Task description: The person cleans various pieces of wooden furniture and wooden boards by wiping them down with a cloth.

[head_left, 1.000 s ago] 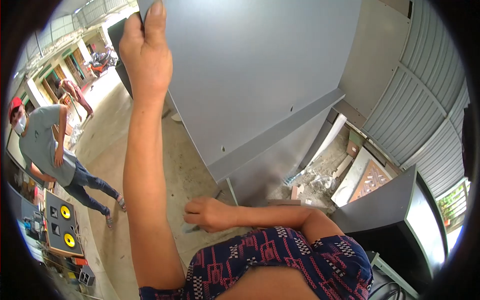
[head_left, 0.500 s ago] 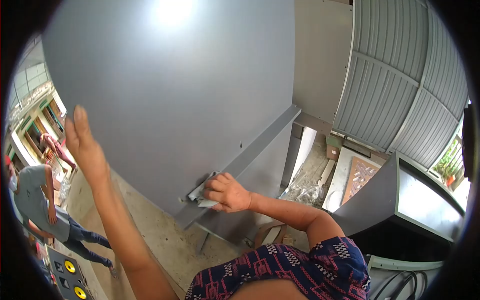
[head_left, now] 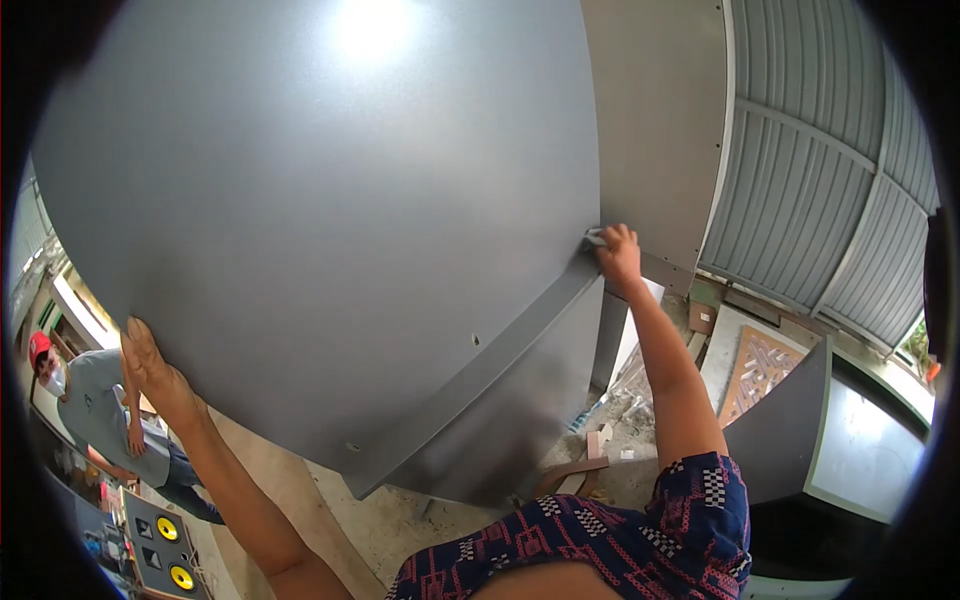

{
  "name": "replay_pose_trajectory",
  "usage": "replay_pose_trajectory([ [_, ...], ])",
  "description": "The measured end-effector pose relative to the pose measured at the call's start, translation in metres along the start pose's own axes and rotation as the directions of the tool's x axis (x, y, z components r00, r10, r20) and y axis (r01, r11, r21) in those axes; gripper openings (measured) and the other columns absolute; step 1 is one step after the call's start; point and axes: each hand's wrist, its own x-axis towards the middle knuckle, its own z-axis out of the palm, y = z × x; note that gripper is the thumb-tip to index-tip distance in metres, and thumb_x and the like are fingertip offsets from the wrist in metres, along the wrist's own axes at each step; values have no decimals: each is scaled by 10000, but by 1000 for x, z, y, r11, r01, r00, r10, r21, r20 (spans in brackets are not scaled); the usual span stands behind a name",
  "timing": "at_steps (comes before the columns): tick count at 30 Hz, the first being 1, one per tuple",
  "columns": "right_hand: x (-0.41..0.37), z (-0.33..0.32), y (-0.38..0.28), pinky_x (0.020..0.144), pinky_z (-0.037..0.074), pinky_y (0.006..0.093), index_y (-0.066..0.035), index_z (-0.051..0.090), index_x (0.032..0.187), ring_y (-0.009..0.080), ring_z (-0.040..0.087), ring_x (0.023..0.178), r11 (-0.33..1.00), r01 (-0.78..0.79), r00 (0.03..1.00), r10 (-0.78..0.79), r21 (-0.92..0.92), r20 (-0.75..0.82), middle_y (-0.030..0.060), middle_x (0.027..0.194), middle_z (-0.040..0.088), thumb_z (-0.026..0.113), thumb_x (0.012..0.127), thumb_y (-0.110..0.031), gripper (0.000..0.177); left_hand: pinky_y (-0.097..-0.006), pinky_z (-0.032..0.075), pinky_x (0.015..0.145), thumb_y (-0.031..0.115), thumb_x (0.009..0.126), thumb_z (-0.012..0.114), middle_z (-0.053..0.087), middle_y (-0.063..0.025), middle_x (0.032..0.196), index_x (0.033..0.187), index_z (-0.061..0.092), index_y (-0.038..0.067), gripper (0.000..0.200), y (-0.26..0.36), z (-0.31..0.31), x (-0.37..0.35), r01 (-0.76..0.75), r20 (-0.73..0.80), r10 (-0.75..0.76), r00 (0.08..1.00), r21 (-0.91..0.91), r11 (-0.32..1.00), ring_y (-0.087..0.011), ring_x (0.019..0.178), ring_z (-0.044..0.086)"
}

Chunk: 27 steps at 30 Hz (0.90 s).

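Observation:
A large grey panel (head_left: 320,230) rises in front of me, with a small hole in its lower part. Along its lower right runs a narrow raised grey strip (head_left: 470,380). My right hand (head_left: 620,256) is closed around a crumpled grey cloth (head_left: 594,238), pressed at the strip's far upper end, where it meets the panel's right edge. The cloth is mostly covered by my fingers. At the panel's lower left edge, my left hand (head_left: 160,378) touches the rim with fingers stretched out; part of those fingers is hard to see.
A person in a grey shirt and red cap (head_left: 95,400) stands at left, beside a black speaker (head_left: 160,545) with yellow cones. To the right are a dark grey cabinet (head_left: 790,430), a cut-out brown board (head_left: 760,370) and corrugated metal sheeting (head_left: 800,170). Scraps lie on the floor.
My right hand has slid the cloth up and right along the strip, from its near end to its far end. My left hand sits lower in view. The view has shifted.

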Motion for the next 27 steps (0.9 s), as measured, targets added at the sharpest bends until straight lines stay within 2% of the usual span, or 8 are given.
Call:
replay_pose_trajectory([
  [5,42,-7,8,798,441,445,-55,596,922,357,551,873,844,-530,844,534,78,-46,144,971,570,614,726,-229,263,-230,409,885,281,940,474,541,-108,1155,1243,431,-46,448,0,1,-2,23,-78,-18,997,57,998,-143,1022,527],
  [8,72,-30,-37,756,449,421,-6,590,948,331,576,741,672,-365,763,613,645,-206,155,798,604,621,749,-288,347,-231,410,874,281,939,478,550,-94,1130,1234,452,-36,433,3,4,-2,30,-14,-29,999,13,999,-134,999,530],
  [10,100,-16,-60,708,447,393,37,587,958,298,576,732,680,-117,741,545,724,-392,175,797,600,610,784,-349,424,-235,396,894,287,932,492,539,-97,1153,1228,456,-41,443,11,10,-5,31,-14,-31,999,-10,999,-140,1025,519],
  [12,99,-37,-124,811,418,407,50,566,1039,323,544,919,501,-123,855,492,857,-165,230,1028,555,592,811,-384,491,-246,370,942,306,923,506,508,-122,1216,1242,437,-47,481,6,8,-4,32,8,-32,999,-12,999,-161,1104,490],
  [13,101,-26,-144,881,374,416,52,537,1092,341,487,1019,691,-134,807,492,710,-327,240,1120,505,589,819,-377,512,-226,404,861,284,932,500,566,-53,1060,1133,511,-23,367,17,16,-8,12,10,-12,1000,-21,1000,-96,951,527],
  [14,100,-13,-163,951,330,425,55,508,1145,359,431,1118,837,-165,752,449,522,-483,250,1211,454,585,827,-371,537,-225,402,856,294,931,501,563,-48,1035,1114,517,-21,365,17,21,-11,-8,-15,8,1000,-25,1000,-93,934,524],
  [20,-16,-38,-338,1024,216,491,-85,448,1297,388,288,1263,795,437,809,-144,420,-570,233,1374,304,594,796,-292,561,-247,387,918,352,922,502,565,-87,1043,1080,531,-46,429,13,13,-7,-21,48,16,999,106,994,-123,979,525],
  [27,-142,-43,-409,1018,221,488,-188,577,1178,254,428,1203,200,912,332,-873,357,-358,92,1309,452,591,766,-211,413,-262,381,936,366,920,500,585,-113,1034,1049,548,-52,440,16,23,-11,-10,-7,11,1000,68,998,-143,1011,532],
])
